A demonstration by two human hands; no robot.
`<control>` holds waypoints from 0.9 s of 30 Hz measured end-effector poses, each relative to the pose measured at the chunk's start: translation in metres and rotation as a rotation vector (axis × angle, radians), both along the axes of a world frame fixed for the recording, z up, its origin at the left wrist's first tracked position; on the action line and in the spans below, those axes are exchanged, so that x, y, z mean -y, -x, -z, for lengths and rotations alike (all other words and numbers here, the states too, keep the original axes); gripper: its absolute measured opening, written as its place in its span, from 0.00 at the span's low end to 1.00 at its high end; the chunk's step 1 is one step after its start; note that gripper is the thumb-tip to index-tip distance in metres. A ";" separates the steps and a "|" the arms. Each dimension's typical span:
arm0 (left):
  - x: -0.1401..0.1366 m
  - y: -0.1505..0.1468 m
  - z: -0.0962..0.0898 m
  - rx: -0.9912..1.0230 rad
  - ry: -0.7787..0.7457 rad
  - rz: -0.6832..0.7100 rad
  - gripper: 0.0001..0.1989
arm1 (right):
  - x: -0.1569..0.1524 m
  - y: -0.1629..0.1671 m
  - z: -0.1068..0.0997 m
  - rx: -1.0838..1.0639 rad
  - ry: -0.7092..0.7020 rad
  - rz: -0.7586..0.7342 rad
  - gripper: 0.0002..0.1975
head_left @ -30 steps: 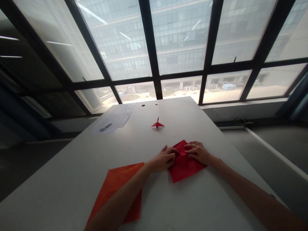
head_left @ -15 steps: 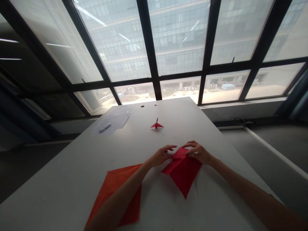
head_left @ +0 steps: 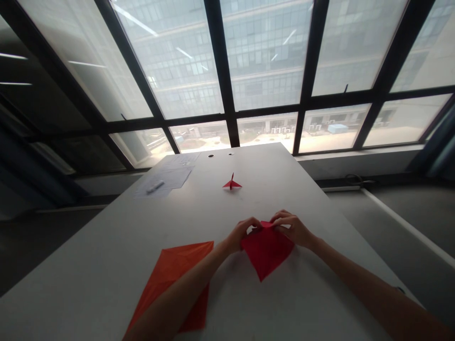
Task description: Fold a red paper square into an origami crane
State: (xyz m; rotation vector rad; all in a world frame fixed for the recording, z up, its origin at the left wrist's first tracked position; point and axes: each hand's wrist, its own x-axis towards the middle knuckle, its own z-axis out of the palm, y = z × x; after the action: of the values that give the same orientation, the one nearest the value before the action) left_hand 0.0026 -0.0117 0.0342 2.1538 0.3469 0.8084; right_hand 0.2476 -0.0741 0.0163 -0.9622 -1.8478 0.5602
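Note:
A red sheet of origami paper (head_left: 267, 251) is held between my two hands, one corner pointing toward me and its far edge bent up. My left hand (head_left: 243, 233) pinches the paper's far left edge with curled fingers. On the far right edge, my right hand (head_left: 290, 228) grips it between thumb and fingers. Beyond them stands a small folded red paper crane (head_left: 232, 184). An orange sheet of paper (head_left: 177, 270) lies to the left, partly covered by my left forearm.
Printed white sheets (head_left: 170, 173) lie at the far left of the white table (head_left: 135, 237), with a whitish marker-like object (head_left: 155, 187) on them. Two round holes are near the table's far edge. Tall windows rise behind it.
The red paper has turned, its near corner swinging left and slightly away from me. My left hand has closed on the far edge, where its fingers were stretched out before.

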 end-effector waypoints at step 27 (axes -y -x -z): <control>-0.012 0.007 0.000 0.149 -0.038 -0.198 0.09 | -0.005 -0.015 -0.006 -0.645 0.677 0.198 0.27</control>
State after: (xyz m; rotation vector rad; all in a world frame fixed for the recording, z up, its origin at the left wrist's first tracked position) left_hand -0.0046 -0.0002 0.0346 2.1013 0.4761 1.0888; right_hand 0.2623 -0.0691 0.0219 -1.1942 -0.9751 1.2469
